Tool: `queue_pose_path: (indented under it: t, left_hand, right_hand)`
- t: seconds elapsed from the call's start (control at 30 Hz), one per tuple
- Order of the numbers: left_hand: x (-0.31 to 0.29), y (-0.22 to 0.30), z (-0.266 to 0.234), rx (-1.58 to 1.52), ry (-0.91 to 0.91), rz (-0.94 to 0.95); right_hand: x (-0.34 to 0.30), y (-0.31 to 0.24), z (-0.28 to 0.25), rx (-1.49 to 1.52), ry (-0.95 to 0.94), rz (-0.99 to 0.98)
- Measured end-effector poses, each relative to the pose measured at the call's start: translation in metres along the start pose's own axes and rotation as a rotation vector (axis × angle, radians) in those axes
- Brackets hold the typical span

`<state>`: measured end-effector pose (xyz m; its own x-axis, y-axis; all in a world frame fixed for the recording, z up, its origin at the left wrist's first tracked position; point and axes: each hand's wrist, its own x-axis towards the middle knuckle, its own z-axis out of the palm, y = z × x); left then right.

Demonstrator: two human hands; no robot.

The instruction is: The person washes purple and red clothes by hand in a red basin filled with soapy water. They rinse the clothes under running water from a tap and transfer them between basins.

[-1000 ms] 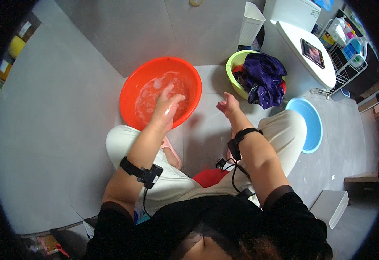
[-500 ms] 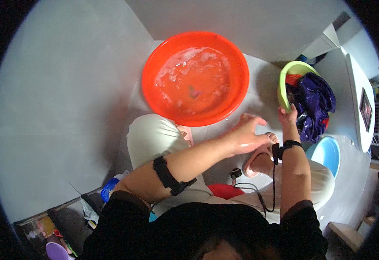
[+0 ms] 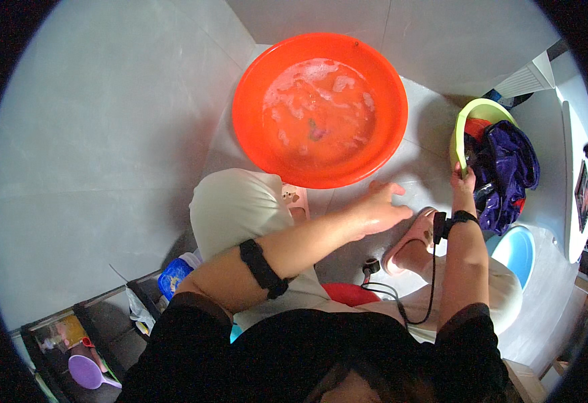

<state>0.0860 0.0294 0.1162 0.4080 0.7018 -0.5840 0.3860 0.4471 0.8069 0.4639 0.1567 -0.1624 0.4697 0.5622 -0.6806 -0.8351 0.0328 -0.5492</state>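
My left hand [image 3: 378, 209] hangs over the floor in front of the large orange-red basin [image 3: 251, 131], fingers apart and nothing in them. Soapy water with patches of foam fills part of that basin, and a small dark and pinkish shape, too blurred to name, shows in the water. Over on the right, my right hand [image 3: 464, 178] grips the near rim of a yellow-green basin [image 3: 460, 144]. A heap of dark purple cloth or clothing [image 3: 511, 158] and some red cloth [image 3: 476, 127] lies in it, spilling over its right side.
A light blue basin [image 3: 519, 252] stands right of my right knee. Pink slippers [image 3: 415, 242] are on my feet, and a red seat [image 3: 352, 294] shows between my legs. At lower left, a dark shelf rack holds a purple scoop [image 3: 86, 371]. Grey walls rise left and behind.
The view has shifted, so both basins sit further right in the picture. My right hand keeps its grip on the yellow-green rim; my left hand stays apart from everything.
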Motion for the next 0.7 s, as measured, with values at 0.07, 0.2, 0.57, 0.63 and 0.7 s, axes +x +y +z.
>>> queue_pose_path:
  t: [0.07, 0.2, 0.57, 0.63, 0.7]
  left_hand:
    - [0.003, -0.009, -0.004, -0.036, 0.019, -0.052]
    - [0.01, -0.022, -0.011, -0.137, 0.008, -0.168]
    - [0.045, -0.056, 0.01, -0.313, -0.043, -0.365]
    - [0.059, -0.073, 0.017, -0.455, 0.049, -0.428]
    - [0.077, -0.094, 0.024, -0.673, 0.214, -0.499]
  right_hand:
    - [0.005, 0.002, -0.006, -0.104, -0.044, -0.029]
    - [-0.005, 0.005, -0.016, -0.254, -0.038, -0.088]
    - [-0.085, 0.034, -0.043, -0.191, 0.085, 0.244]
    - [-0.098, 0.042, -0.047, -0.277, 0.076, 0.256]
    - [-0.107, 0.049, -0.048, -0.328, 0.122, 0.268]
